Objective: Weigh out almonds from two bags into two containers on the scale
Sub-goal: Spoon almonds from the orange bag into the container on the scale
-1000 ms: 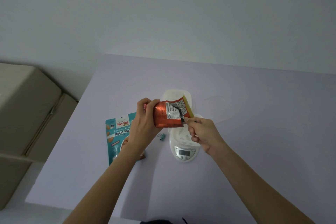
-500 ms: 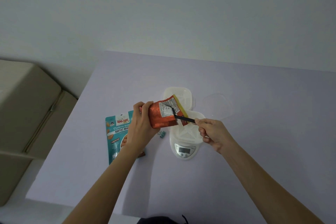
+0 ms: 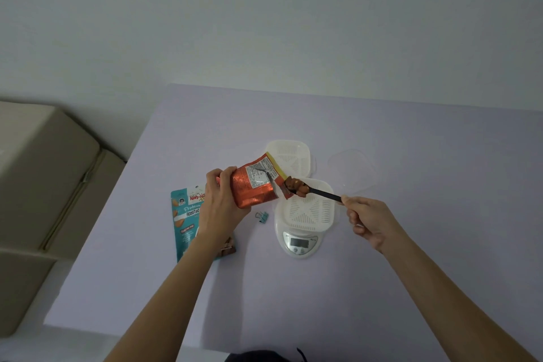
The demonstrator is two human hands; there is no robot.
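Orange and shiny, the foil bag [image 3: 252, 186] sits tilted in my left hand [image 3: 220, 204], fingers curled round its lower end, its open mouth pointing right. My right hand [image 3: 370, 222] pinches the end of a black spoon [image 3: 323, 194]. The spoon's bowl, heaped with almonds [image 3: 296, 185], hangs just outside the bag's mouth, above the white slotted container [image 3: 308, 210] on the scale [image 3: 299, 244] near the middle of the table [image 3: 411, 258]. A second container [image 3: 291, 154] stands just behind, toward the far edge, with a clear lid [image 3: 352, 169] to its right. A teal bag [image 3: 185, 222] lies flat nearer the left edge, partly under my left forearm. A small binder clip [image 3: 262, 217] lies between it and the scale.
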